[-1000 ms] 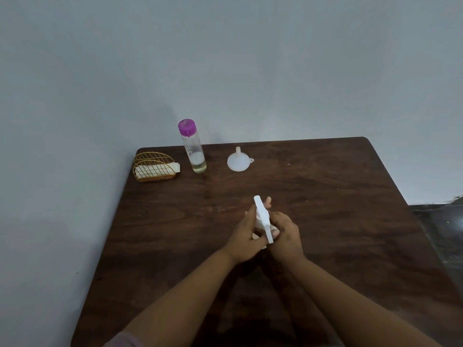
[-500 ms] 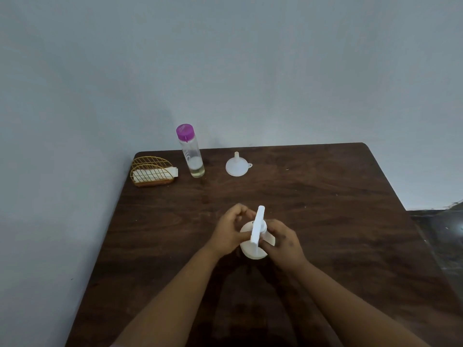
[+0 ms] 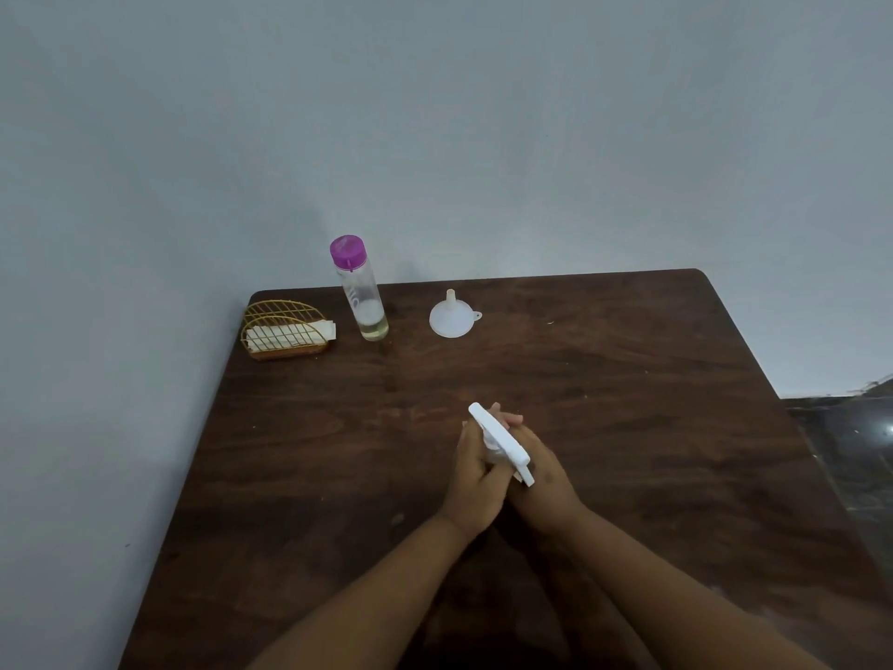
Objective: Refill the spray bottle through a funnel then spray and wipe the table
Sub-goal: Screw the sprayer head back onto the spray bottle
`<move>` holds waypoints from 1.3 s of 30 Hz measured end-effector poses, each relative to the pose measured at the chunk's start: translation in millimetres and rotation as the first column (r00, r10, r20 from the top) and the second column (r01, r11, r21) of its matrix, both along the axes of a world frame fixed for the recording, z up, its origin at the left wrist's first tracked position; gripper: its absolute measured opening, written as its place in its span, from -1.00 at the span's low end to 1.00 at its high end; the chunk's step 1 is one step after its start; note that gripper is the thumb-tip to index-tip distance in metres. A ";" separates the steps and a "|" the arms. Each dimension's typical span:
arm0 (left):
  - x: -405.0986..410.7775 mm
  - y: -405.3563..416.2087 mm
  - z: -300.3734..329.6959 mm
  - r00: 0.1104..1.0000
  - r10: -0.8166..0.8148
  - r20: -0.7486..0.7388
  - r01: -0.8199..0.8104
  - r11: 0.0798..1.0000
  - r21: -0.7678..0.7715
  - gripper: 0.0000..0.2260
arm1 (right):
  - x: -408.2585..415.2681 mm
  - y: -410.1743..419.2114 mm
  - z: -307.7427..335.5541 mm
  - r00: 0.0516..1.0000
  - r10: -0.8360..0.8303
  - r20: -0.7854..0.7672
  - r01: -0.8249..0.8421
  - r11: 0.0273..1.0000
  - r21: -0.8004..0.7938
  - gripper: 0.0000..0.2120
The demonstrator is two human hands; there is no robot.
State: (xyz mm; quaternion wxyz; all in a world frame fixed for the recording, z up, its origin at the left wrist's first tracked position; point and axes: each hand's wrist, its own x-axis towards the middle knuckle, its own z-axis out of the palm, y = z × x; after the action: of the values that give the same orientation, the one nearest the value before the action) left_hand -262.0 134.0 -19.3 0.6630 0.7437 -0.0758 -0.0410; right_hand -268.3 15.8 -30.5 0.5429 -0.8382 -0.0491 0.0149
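Observation:
A white spray bottle (image 3: 500,440) stands in the middle of the dark wooden table (image 3: 628,379), with only its flat spray head and a bit of its neck showing. My left hand (image 3: 476,469) wraps it from the left and my right hand (image 3: 543,471) from the right; their fingers meet around it and hide its body. A white funnel (image 3: 450,317) rests mouth-down at the far side of the table. To its left stands a clear bottle (image 3: 362,295) with a purple cap and a little pale liquid at the bottom.
A gold wire holder (image 3: 285,331) with folded white napkins sits at the table's far left corner. A pale wall runs behind and to the left of the table. Past the right edge a dark floor shows.
The spray head has turned between my hands: it pointed straight away half a second ago and now slants from far left to near right. Both hands have closed tighter around the bottle.

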 end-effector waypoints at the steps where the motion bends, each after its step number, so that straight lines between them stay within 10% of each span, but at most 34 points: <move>1: 3.2 -1.1 2.6 1.000 -0.004 0.001 0.004 0.999 -0.049 -0.70 | -0.4 -0.8 0.4 1.000 0.000 -0.013 0.000 1.000 0.012 -0.70; 6: 27.2 -7.0 16.4 0.997 -0.071 -0.039 0.072 0.997 0.038 -0.86 | 1.8 -8.5 0.5 0.997 0.074 -0.035 -0.074 0.997 0.008 -0.66; 12: 60.1 17.5 40.4 0.809 -0.529 -0.258 0.580 0.789 0.202 -0.72 | 11.7 -14.9 4.9 0.986 0.121 -0.115 -0.126 0.991 -0.042 -0.63; 19: 2.3 13.5 6.0 0.983 0.079 0.168 -0.137 0.919 0.370 -0.55 | -2.1 -2.1 10.7 0.993 0.112 -0.028 -0.112 0.994 0.006 -0.79; 26: 3.2 2.9 8.4 0.880 0.083 0.468 -0.214 0.949 0.234 -0.72 | -11.7 9.9 3.7 0.976 0.161 -0.148 -0.175 0.981 -0.086 -0.60; 29: 9.1 -4.4 27.7 0.973 0.109 0.205 -0.142 0.978 0.152 -0.79 | -7.3 7.7 2.8 0.975 0.158 -0.158 -0.169 0.984 -0.056 -0.65; 33: 29.3 10.9 24.8 0.960 -0.279 0.004 0.264 0.912 0.313 -0.89 | -1.5 3.3 6.2 0.965 0.198 -0.170 -0.212 0.975 -0.068 -0.60; 39: 42.7 29.1 17.0 0.886 -0.460 -0.051 0.430 0.776 0.461 -0.40 | 1.4 1.2 16.7 0.952 0.218 -0.217 -0.236 0.970 -0.059 -0.60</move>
State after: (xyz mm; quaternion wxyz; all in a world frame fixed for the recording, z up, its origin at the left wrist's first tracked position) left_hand -219.3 163.1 -2.3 0.4362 0.8408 -0.2589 -0.1891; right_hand -266.9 17.0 -13.8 0.5038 -0.8430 -0.0873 0.1672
